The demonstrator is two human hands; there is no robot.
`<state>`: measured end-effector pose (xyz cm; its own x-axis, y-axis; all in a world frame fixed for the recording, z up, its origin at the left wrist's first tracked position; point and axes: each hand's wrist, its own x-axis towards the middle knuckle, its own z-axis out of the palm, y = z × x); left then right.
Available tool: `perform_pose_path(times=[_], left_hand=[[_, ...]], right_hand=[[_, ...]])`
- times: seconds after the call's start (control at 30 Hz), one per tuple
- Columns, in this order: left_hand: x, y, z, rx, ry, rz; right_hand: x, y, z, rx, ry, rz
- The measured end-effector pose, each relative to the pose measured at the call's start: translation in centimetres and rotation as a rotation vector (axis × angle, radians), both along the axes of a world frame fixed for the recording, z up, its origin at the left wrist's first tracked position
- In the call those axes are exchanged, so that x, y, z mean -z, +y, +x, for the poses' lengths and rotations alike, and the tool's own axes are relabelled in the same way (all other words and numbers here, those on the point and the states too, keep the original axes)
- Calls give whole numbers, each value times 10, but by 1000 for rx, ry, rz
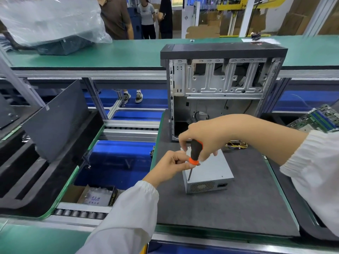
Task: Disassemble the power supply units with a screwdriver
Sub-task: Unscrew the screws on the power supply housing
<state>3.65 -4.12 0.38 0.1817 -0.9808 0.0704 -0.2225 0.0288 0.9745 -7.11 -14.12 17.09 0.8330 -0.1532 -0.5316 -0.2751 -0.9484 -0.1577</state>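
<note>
A grey metal power supply unit [212,174] lies on the dark mat [229,208], its vent grille facing me. My right hand [205,138] grips the black and orange handle of a screwdriver [195,153]. The shaft slants down to the unit's near left top corner. My left hand [172,165] pinches the screwdriver just under the orange collar, fingers curled against the unit's left edge. Yellow and black wires [236,144] lie behind the unit.
An open computer case [220,85] stands upright behind the unit. A circuit board [319,119] leans at the right. At the left are a dark side panel [58,121], roller conveyors [80,213] and a box of parts [95,197]. People stand beyond the green bench [110,52].
</note>
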Motion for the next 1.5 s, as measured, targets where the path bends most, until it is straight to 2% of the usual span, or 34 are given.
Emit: perform_pose_path(times=[0.07,0.13,0.27,0.4,0.57,0.67,0.8,0.93,1.17,1.3,1.37,1.5], left_hand=[[-2,-2,-3,-44,-13,-9],[-5,-5,-6,-70,-59,-21],[2,-9,-9,-107,-82,20],[4,-8,-9,-117,-12,34],[1,1,-3,1,14,51],[-5,1,-8,-46,26,22],[-5,-5,-10,-98,-71,21],[2,-6,-11,-116,-42,77],[-1,0,-1,2,-7,69],[-2,-1,0,-50,31,37],[-1,-4,-1,-68,22,35],[2,-8,-3,-94,-34,54]], right_hand=[[0,1,0,140,1,-5],[4,3,3,210,2,-161],[13,4,5,97,-26,-319],[8,7,2,-17,-62,-283],[5,9,1,-112,-63,-265],[2,8,1,-6,-37,-142],[6,8,5,160,-47,-317],[13,8,5,104,-87,-397],[4,8,2,-72,-62,-254],[2,4,1,95,-80,-145],[5,3,4,188,-53,-226],[12,2,10,113,-29,-316]])
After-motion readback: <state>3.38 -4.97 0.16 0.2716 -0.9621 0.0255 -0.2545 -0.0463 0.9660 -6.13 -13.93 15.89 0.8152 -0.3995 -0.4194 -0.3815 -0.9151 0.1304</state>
